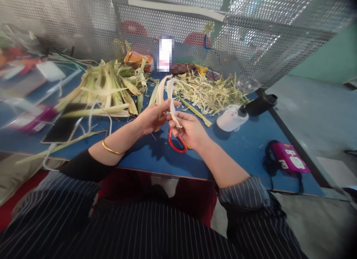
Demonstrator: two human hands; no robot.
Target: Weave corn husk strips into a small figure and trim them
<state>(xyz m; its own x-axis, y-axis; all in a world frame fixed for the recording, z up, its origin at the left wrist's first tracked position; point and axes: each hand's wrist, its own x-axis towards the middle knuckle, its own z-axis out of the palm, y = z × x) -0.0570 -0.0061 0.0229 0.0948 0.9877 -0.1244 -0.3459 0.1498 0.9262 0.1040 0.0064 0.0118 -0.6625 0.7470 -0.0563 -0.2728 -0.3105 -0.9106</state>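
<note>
My left hand (152, 117) pinches pale leaf strips (164, 91) that stand up from its fingers over the blue table (237, 151). My right hand (188, 129) is closed round red-handled scissors (176, 143), whose handle loop hangs below the palm, and it also touches a curling strip (173, 112). The two hands meet at the middle of the table. The scissor blades are hidden between the fingers.
A heap of long green-yellow leaves (107, 90) lies at the back left, a pile of cut scraps (208, 91) at the back right. A dark phone (64, 126), a white roll (231, 118), a black object (260, 103) and a pink device with a cord (290, 158) lie around. Perforated metal panels (251, 32) stand behind.
</note>
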